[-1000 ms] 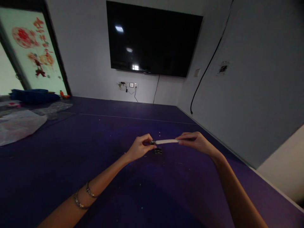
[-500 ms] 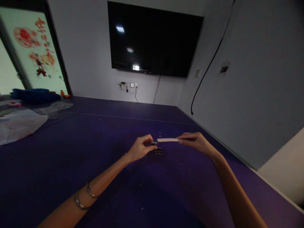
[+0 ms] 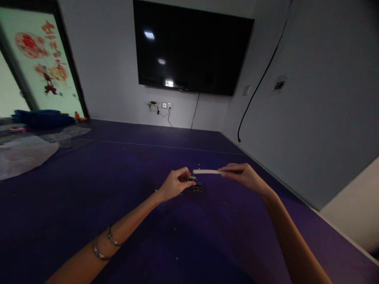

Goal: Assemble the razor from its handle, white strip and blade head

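Between thumb and fingers, my left hand (image 3: 175, 184) pinches a small dark piece with a shiny silvery part (image 3: 192, 178); its exact kind is too small to make out. My right hand (image 3: 243, 175) grips one end of a flat, pale stick with a rounded tip (image 3: 206, 171), held nearly level. The stick's free end is just above the small piece; whether they touch I cannot tell. Right below my left fingertips, a small black block-like object (image 3: 197, 187) rests on the purple surface.
Tiny white bits dot the purple surface (image 3: 124, 236). At the left lie clear plastic sheets (image 3: 26, 156) and a dark blue cloth heap (image 3: 43, 119). A large television (image 3: 192, 47) hangs on the wall ahead, and a black cable (image 3: 254, 96) dangles at the right.
My right hand has moved the pale stick slightly left and up, its tip now over the piece in my left hand. The left hand has stayed nearly still.
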The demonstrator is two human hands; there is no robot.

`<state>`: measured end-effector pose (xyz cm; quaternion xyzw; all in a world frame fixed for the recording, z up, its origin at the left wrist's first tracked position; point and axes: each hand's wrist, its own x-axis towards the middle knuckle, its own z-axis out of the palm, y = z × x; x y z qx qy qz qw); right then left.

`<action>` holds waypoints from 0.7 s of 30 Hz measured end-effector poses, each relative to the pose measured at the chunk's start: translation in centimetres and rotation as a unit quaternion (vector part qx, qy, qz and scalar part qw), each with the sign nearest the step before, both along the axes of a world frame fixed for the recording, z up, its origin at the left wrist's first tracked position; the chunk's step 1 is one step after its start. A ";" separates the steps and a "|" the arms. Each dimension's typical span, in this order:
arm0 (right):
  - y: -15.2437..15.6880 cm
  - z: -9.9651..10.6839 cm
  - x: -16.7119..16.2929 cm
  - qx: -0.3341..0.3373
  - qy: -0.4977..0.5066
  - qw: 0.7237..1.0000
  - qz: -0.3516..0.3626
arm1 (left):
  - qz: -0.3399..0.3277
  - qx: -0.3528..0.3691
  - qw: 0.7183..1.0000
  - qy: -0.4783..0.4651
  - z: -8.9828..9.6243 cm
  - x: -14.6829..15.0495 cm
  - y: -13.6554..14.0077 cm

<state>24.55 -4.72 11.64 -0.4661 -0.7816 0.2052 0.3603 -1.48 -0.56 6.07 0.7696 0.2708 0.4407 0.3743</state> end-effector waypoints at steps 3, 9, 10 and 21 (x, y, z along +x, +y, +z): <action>0.0 0.0 0.0 -0.004 -0.002 1.000 0.010 | -0.004 -0.003 1.000 -0.002 0.0 0.0 0.0; 0.2 -0.2 0.1 0.000 0.003 1.000 0.004 | 0.005 -0.004 1.000 -0.004 0.0 0.0 0.0; 0.2 -0.2 0.0 0.003 0.006 1.000 0.000 | 0.003 -0.003 1.000 -0.005 -0.1 0.0 0.0; -0.4 0.3 -0.5 0.000 -0.002 1.000 0.002 | -0.002 0.006 1.000 -0.005 -0.5 0.1 0.2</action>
